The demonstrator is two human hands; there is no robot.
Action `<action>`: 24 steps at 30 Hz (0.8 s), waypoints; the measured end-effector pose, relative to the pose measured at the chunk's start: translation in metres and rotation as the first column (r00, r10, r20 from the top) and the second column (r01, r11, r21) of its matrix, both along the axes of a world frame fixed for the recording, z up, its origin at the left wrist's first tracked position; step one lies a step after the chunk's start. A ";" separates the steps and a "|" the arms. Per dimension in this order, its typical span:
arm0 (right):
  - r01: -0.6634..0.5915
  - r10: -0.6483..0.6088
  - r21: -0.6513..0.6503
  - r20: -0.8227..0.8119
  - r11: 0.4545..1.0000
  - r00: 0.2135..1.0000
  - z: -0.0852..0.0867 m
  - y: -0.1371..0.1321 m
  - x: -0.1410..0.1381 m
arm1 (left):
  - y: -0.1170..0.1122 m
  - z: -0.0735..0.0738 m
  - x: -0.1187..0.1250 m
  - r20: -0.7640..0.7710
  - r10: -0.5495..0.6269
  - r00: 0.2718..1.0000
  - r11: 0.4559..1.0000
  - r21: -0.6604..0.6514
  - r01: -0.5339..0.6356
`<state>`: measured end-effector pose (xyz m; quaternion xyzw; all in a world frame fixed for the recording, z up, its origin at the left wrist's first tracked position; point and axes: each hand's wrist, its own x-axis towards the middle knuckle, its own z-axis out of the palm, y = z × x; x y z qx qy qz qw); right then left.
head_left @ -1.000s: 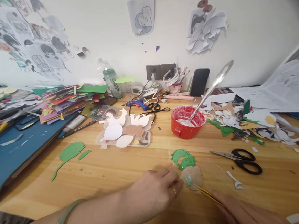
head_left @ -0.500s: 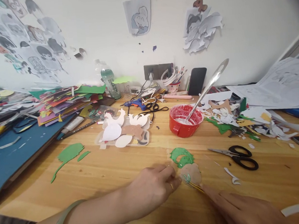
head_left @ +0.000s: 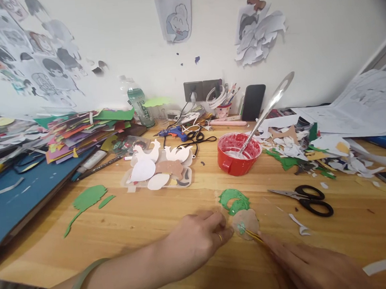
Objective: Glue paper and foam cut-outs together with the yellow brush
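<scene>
My left hand (head_left: 203, 235) has its fingers bent together, and its fingertips press at the left edge of a round brown paper cutout (head_left: 250, 220) lying flat on the table. Small greenish-white glassy bits sit on that cutout. My right hand (head_left: 299, 261) grips thin gold-coloured tweezers (head_left: 253, 234), whose tips touch the brown paper close to those bits; part of this hand is in shadow. Just beyond, a green curved paper cutout (head_left: 234, 200) with a wet, glossy look meets the brown one's upper edge.
Black-handled scissors (head_left: 306, 198) lie to the right, below a heap of paper scraps (head_left: 314, 153). A red cup (head_left: 239, 158) holds white paste and a metal spoon (head_left: 273, 107). White and brown cutouts (head_left: 143, 169) rest on a clear box. At left lies a green leaf cutout (head_left: 88, 198).
The tweezers' tips have shifted slightly right and up, away from the glassy bits. My left hand stays at the brown cutout's edge. The view has tilted a little.
</scene>
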<state>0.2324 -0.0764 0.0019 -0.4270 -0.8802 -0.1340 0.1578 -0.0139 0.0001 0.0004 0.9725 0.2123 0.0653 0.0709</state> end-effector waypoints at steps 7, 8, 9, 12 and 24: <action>-0.004 0.004 -0.010 -0.005 1.000 1.000 0.000 0.000 0.001 | 0.000 0.001 0.000 0.004 0.004 1.000 1.000 0.011 -0.004; 0.004 -0.005 -0.013 -0.011 1.000 1.000 0.000 0.000 0.001 | 0.000 0.002 -0.001 0.000 0.003 1.000 1.000 0.010 -0.003; 0.012 -0.012 -0.010 -0.018 1.000 1.000 0.000 0.000 0.001 | 0.000 0.002 -0.001 -0.002 0.003 1.000 1.000 0.008 -0.003; 0.013 -0.013 -0.007 -0.020 1.000 1.000 0.001 0.000 0.000 | 0.000 0.002 -0.001 -0.008 0.005 1.000 1.000 0.003 -0.005; -0.023 0.023 -0.027 0.010 0.999 1.000 -0.001 -0.003 0.000 | 0.001 0.002 -0.001 -0.010 0.005 1.000 1.000 -0.011 -0.005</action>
